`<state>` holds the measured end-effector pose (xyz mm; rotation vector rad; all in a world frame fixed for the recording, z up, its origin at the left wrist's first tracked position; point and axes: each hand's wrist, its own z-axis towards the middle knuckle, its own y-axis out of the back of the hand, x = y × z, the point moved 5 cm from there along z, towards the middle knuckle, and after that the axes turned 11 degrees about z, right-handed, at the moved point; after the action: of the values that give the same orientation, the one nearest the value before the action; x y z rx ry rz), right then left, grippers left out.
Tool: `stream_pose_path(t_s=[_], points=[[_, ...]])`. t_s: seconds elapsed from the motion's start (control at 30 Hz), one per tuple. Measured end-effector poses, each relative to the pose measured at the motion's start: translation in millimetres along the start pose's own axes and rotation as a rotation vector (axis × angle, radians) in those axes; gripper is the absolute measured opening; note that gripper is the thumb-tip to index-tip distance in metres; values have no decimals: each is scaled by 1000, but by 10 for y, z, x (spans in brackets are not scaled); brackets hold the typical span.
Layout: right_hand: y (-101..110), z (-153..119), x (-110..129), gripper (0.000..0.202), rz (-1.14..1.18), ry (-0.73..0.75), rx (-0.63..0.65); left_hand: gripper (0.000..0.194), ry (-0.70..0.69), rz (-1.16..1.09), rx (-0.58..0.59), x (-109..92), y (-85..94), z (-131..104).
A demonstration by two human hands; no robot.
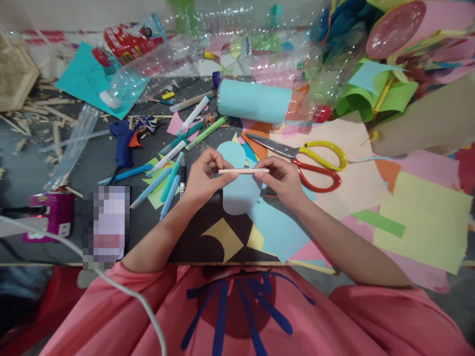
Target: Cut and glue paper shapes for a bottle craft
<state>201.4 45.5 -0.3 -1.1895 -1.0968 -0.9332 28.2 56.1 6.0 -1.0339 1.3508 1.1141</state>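
Observation:
Between my two hands is a thin, pale pinkish strip (pixel 245 171), held level; whether it is paper or wood I cannot tell. The fingers of my left hand (pixel 208 174) pinch its left end. At the other end, the thumb and fingers of my right hand (pixel 280 179) close on it. Beneath the strip lies a light-blue paper cutout (pixel 241 195) with rounded outlines, partly hidden by my hands. Just beyond my right hand rest scissors (pixel 297 152) with one yellow and one red handle. Several markers (pixel 172 184) are scattered left of my left hand.
A blue glue gun (pixel 123 143) and a phone (pixel 111 222) lie at the left, near a purple box (pixel 50 215) and a white cable (pixel 122 289). Plastic bottles, one wrapped in blue paper (pixel 254 100), fill the back. Coloured paper sheets (pixel 423 217) cover the right side.

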Motion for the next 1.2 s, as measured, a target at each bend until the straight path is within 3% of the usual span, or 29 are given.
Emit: stream_pose_path(t_s=[0.13, 0.37, 0.8, 1.2], points=[[1, -6, -25, 33, 0, -11, -1, 37, 65, 47, 88, 4, -16, 2], [-29, -8, -60, 31, 24, -69, 71, 11, 15, 221, 167, -10, -35, -22], [-67, -10, -15, 27, -14, -32, 132, 13, 18, 282, 177, -34, -53, -34], [-24, -13, 24, 32, -81, 43, 5, 28, 62, 140, 97, -42, -45, -27]])
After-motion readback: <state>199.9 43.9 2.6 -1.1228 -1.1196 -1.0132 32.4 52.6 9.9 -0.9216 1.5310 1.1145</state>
